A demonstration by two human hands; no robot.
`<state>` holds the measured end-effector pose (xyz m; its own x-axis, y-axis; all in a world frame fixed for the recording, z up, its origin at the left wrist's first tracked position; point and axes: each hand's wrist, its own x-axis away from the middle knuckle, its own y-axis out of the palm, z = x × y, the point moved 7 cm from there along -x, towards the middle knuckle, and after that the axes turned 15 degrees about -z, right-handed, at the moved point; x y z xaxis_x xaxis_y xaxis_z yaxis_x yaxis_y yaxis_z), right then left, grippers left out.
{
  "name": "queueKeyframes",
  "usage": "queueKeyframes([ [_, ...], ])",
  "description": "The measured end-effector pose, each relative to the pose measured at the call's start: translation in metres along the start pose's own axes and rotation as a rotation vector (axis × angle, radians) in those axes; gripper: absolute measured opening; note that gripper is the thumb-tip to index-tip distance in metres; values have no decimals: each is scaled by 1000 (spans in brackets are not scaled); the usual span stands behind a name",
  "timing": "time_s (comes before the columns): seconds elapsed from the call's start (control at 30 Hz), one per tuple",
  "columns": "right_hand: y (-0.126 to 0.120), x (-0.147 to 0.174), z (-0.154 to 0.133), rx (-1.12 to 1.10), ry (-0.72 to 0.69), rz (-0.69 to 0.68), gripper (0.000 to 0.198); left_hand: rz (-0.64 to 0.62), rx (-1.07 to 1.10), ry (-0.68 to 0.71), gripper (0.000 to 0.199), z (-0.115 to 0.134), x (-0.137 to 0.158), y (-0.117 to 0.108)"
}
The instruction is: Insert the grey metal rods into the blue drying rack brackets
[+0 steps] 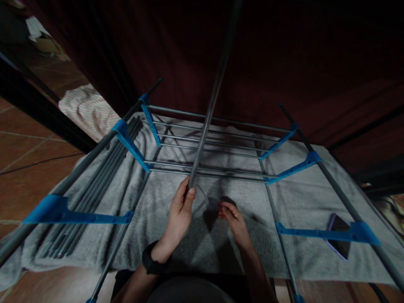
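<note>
My left hand (181, 206) is closed round the near end of a long grey metal tube (206, 122), which slants up and away over the frame. To its right, low over the towel, my right hand (233, 219) has its fingers curled against the thumb; whether anything is between them I cannot tell. Around both hands stands a rack frame of grey tubes with blue plastic brackets, such as the left bracket (78, 214) and the right bracket (331, 234). Several thin crossbars (214, 136) join the far brackets.
A grey towel (233, 189) lies under the frame. Several loose grey tubes (97, 181) lie in a bundle at the left. A phone (339, 236) rests on the right side, partly behind a bracket. Dark red curtains (284, 63) hang behind; tiled floor (38, 160) shows left.
</note>
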<state>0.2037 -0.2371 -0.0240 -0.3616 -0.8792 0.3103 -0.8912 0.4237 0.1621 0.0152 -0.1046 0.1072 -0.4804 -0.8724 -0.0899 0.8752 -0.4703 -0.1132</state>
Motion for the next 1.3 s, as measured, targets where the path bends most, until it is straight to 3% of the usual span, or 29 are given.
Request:
queueKeyframes([
  [0.37,-9,-2,-15,0,-53,46,58,-113,-296,68,34,-1,-4,1],
  [0.8,-19,-6,-25,-7,-81,67,48,-111,-552,256,30,-3,-5,-7],
  [1.3,-39,-10,-42,-57,-162,151,48,-121,-800,338,38,-34,-9,-24],
])
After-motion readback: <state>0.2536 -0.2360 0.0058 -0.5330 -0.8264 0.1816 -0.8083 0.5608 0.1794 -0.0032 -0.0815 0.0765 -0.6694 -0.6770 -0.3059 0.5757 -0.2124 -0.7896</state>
